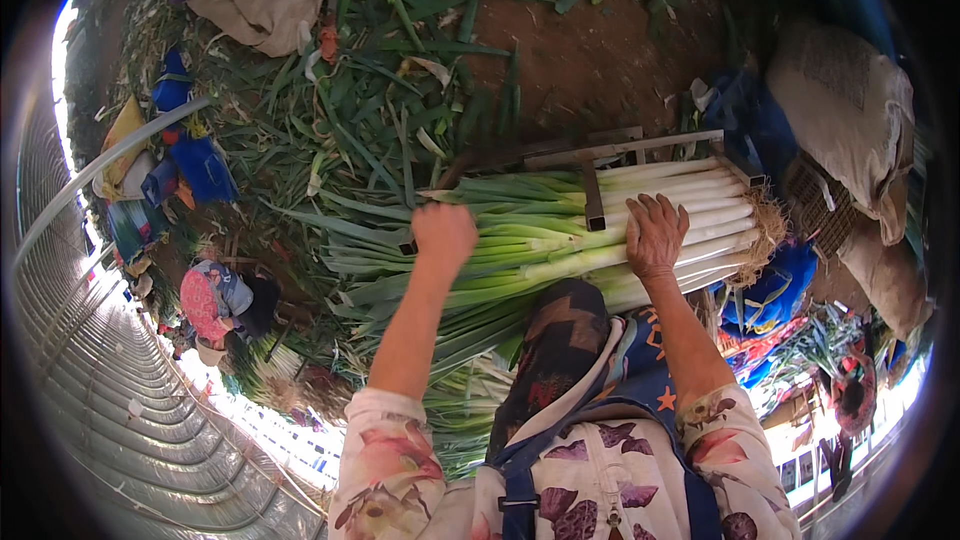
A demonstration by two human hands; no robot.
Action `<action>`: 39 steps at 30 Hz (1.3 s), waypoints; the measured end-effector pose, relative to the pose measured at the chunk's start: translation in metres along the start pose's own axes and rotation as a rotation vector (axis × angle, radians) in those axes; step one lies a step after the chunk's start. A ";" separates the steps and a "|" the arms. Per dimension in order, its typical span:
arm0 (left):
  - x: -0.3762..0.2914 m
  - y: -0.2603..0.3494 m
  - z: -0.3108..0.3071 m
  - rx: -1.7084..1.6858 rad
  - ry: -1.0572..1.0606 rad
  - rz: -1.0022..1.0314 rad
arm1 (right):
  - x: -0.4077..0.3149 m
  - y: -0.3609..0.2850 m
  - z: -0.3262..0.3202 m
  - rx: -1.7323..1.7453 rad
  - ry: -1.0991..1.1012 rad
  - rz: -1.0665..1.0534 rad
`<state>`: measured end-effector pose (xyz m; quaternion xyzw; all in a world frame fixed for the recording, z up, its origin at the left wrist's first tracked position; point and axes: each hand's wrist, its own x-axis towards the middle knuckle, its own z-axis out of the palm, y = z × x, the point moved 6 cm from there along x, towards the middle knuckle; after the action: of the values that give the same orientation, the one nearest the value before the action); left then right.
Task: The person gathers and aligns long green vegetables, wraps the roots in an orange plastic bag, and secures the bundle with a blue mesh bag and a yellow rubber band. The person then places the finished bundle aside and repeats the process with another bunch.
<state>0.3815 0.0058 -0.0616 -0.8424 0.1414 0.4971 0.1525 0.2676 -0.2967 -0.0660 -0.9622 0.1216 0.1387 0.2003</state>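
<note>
A large bundle of leeks or long green onions (562, 240) lies across a metal frame (626, 148) before me, green leaves to the left and white stalks and roots to the right. My left hand (445, 231) is a closed fist at the leafy part, close to a dark metal piece of the frame; what it grips is hidden. My right hand (656, 234) presses on the white stalks with its fingers spread a little. A dark metal arm (592, 199) of the frame reaches over the bundle between my hands. My knee (574, 307) is against the near side.
Cut green leaves (360, 105) litter the ground beyond. A plastic crate (821, 206), stuffed sacks (840, 112) and blue bags (772, 289) stand on the right. One person (217, 304) sits at the left, another (855, 394) is at the far right. More leeks (469, 405) lie by my leg.
</note>
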 end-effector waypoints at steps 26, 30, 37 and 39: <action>0.051 -0.108 -0.015 -1.270 0.594 -0.334 | -0.005 0.002 0.000 0.060 -0.045 0.027; 0.045 0.013 -0.019 -0.447 0.393 0.176 | -0.001 0.001 0.009 0.079 -0.057 0.031; 0.036 0.049 0.011 -0.330 0.067 0.007 | -0.004 0.009 0.007 0.126 -0.058 0.095; 0.044 0.029 0.034 -0.344 0.114 0.056 | -0.005 0.008 0.018 0.181 -0.050 0.060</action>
<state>0.3643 -0.0108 -0.1193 -0.8786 0.0860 0.4695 -0.0162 0.2566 -0.2953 -0.0828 -0.9323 0.1576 0.1569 0.2852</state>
